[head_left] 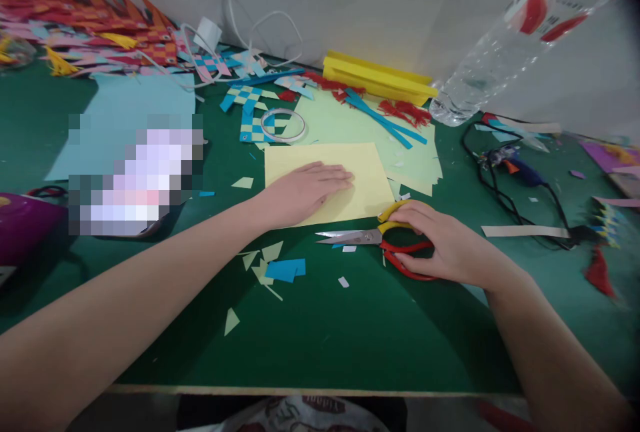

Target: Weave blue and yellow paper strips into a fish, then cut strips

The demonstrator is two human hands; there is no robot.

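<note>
My left hand [313,189] lies flat, fingers stretched out, on a pale yellow sheet of paper [367,172] in the middle of the green table. Just right of the sheet, my right hand [443,242] grips a pair of scissors [370,237] with one yellow and one red handle. Their pointed blades aim left along the sheet's near edge and look nearly closed. Pale green paper [420,159] lies partly under the far side of the sheet. Blue scraps [285,270] and pale green scraps [273,251] are scattered in front of it.
A roll of tape [283,125] lies behind the sheet, near woven blue-green paper pieces [245,97]. A folded yellow strip [377,77] and a plastic bottle [495,59] are by the wall. A blurred phone [137,182] stands left; a blue glue gun [520,165] with black cord lies right.
</note>
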